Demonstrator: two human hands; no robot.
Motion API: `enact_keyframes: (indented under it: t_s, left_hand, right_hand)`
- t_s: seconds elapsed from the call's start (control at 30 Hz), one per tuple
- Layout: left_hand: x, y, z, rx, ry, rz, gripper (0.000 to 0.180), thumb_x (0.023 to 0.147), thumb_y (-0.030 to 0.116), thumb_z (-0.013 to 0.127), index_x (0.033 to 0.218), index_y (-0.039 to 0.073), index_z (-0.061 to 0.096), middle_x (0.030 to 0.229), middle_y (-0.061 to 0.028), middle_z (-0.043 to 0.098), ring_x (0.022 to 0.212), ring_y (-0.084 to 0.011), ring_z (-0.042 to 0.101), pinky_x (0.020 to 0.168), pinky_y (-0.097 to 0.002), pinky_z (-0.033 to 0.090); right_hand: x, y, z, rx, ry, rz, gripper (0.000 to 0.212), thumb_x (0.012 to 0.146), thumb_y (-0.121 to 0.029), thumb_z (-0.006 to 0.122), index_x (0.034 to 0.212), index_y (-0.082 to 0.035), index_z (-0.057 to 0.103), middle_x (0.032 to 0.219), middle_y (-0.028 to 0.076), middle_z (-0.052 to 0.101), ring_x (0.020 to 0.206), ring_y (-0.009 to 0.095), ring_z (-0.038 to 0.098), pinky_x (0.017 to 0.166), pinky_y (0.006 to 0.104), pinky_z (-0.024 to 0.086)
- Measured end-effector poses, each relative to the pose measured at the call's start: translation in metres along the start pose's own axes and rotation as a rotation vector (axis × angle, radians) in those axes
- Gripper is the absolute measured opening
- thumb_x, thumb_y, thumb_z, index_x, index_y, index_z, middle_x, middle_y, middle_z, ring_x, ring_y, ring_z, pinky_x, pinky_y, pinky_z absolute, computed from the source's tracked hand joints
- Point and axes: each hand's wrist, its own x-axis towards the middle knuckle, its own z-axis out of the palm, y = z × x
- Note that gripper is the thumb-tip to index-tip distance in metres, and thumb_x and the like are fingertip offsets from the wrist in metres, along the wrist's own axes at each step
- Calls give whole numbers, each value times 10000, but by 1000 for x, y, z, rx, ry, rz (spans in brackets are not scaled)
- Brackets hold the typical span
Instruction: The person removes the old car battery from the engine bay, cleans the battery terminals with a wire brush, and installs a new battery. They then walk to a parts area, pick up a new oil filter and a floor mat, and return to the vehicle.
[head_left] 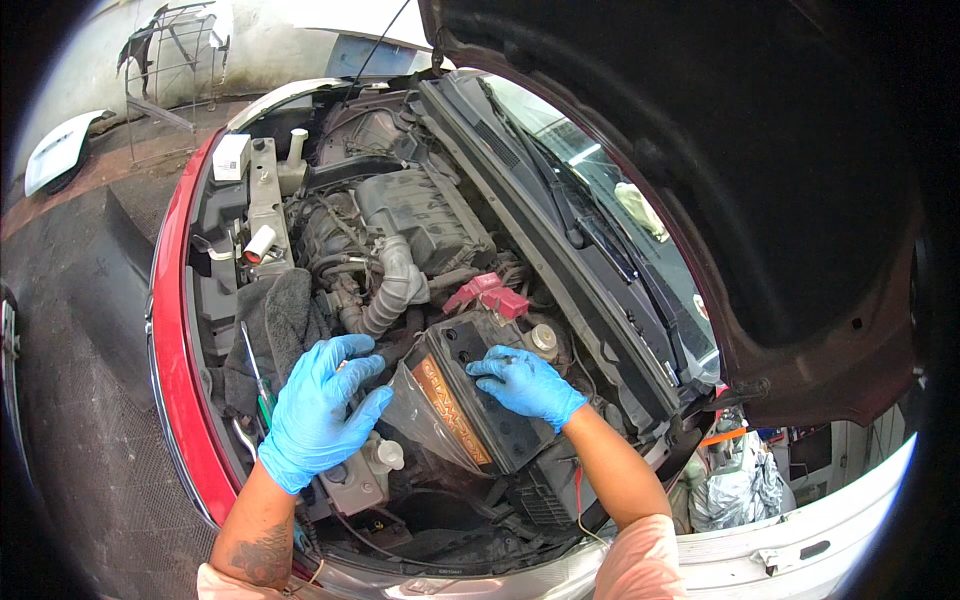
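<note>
A black car battery [515,440] with an orange label on its side sits in the engine bay. Clear plastic film [412,405] hangs over the label side. My right hand [530,385], in a blue glove, rests on the battery's top with its fingers pinched together near the round cell openings. Whatever is between those fingertips is too small to make out. My left hand [322,410], gloved too, hovers left of the battery with its fingers apart and nothing in them. Beside it stands a screwdriver [265,395] with a green handle, leaning near a dark grey cloth [290,315].
Red terminal covers [490,295] and a capped reservoir [542,342] lie beyond the battery. A ribbed air hose [392,285] leads to the black air box [420,215]. A white box [231,157] and a white-and-red cylinder [260,243] rest along the front. The raised hood [720,190] overhangs the right.
</note>
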Motion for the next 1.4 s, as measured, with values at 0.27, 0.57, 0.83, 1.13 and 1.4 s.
enact_keyframes:
  t_s: [0.27,0.57,0.83,1.13,1.4]
  left_hand:
    - [0,3,-2,-17,-12,-34,334,793,103,820,1088,15,690,1191,-176,657,1070,-359,657,924,-415,538]
    - [0,2,-3,-14,-30,-28,343,794,114,818,1095,14,688,1191,-177,656,1064,-363,655,918,-426,536]
    - [2,3,0,0,-5,11,351,823,174,808,1119,43,672,1172,-166,652,1031,-363,648,875,-440,534]
    - [-1,3,5,-30,-38,-55,331,803,120,799,1094,17,679,1197,-185,644,1074,-370,637,919,-443,524]
    - [-2,3,3,-64,-31,-73,311,787,28,784,1075,-7,675,1201,-202,641,1085,-373,644,932,-422,525]
  right_hand:
    - [0,-10,1,-242,24,96,359,998,-439,581,1158,-175,765,1022,106,719,912,329,714,781,433,582]
    - [3,-15,-1,-225,-73,180,341,972,-415,638,1146,-152,768,1051,97,716,954,322,712,857,426,573]
    - [-6,6,8,70,95,-58,324,984,-365,615,1118,-114,769,1022,113,722,955,322,709,896,420,564]
    - [-14,2,18,34,169,130,411,969,-514,614,1045,-136,758,1022,138,727,971,335,713,827,462,578]
    - [-31,41,-30,-405,527,314,477,993,-528,549,913,-95,734,866,163,719,753,398,690,687,527,552]
